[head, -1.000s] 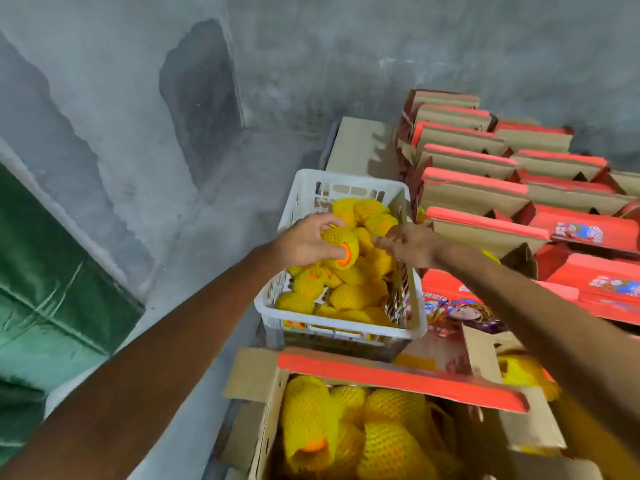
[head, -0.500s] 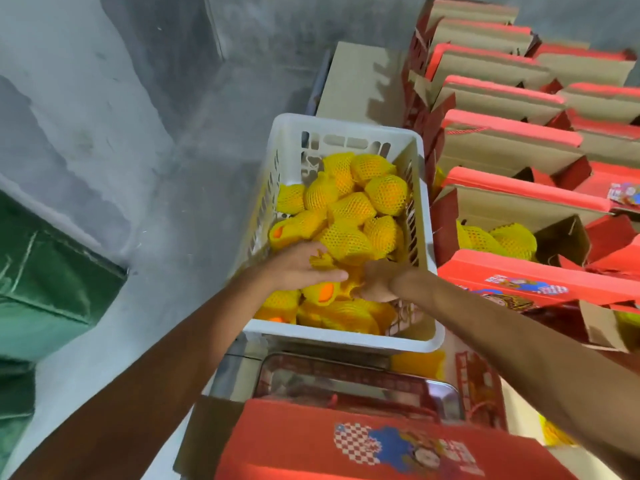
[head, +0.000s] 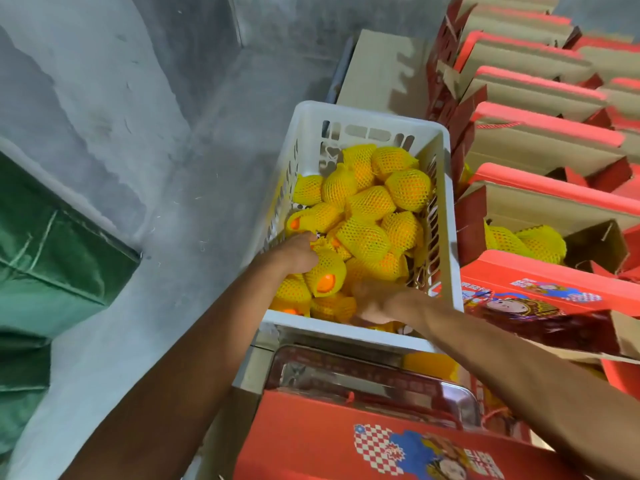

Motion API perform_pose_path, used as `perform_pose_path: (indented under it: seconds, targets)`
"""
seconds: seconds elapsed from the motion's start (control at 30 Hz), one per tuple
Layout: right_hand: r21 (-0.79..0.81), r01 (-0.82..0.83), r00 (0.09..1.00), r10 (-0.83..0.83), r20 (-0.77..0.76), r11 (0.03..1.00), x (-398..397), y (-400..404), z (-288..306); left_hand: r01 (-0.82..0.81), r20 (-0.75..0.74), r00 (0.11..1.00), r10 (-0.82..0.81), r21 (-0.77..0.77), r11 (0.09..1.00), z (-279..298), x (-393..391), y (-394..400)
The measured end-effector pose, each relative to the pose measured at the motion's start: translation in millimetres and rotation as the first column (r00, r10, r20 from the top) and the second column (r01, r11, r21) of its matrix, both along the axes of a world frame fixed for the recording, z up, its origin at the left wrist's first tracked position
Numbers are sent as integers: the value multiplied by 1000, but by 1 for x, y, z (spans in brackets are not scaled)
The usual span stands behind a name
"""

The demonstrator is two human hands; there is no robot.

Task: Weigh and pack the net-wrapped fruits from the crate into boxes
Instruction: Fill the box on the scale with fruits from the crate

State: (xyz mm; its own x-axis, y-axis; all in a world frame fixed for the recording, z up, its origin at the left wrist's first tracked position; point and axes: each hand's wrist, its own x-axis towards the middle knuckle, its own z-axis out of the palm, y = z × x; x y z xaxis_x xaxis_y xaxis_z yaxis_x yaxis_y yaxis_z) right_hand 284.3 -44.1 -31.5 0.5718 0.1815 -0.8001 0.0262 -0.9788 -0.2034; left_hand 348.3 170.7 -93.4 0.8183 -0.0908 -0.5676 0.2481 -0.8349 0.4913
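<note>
Both hands have sunk deeper among round orange fruits in yellow foam netting (head: 367, 216) filling the white slotted plastic crate (head: 446, 216). Left hand (head: 298, 252) cups one; right hand (head: 375, 303) is too blurred to tell. They look soft-skinned, springy and light: cradle whole.

Two bare forearms (no sleeves showing)

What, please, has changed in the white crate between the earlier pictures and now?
The left hand has lowered its netted fruit from above the pile to the crate's near end. The right hand, blurred, has reached down beside it. Crate and red boxes stayed put.
</note>
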Motion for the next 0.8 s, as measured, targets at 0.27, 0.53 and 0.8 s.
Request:
perform_pose_path:
  seconds: [0.27, 0.53, 0.8]
  targets:
    - [367, 376, 923, -380, -66, 851, 26, -7, 0, 230, -71, 973, -219, 260, 938, -1, -1, 3]
    - [533, 641, 708, -694, -132, 552, 23, -3, -16, 251, 45, 963, -264, 199, 947, 4, 1, 2]
    - [585, 613, 690, -720, -71, 530, 24, -3, -20, 218, -17, 976, -217, 112, 970, 1, -1, -2]
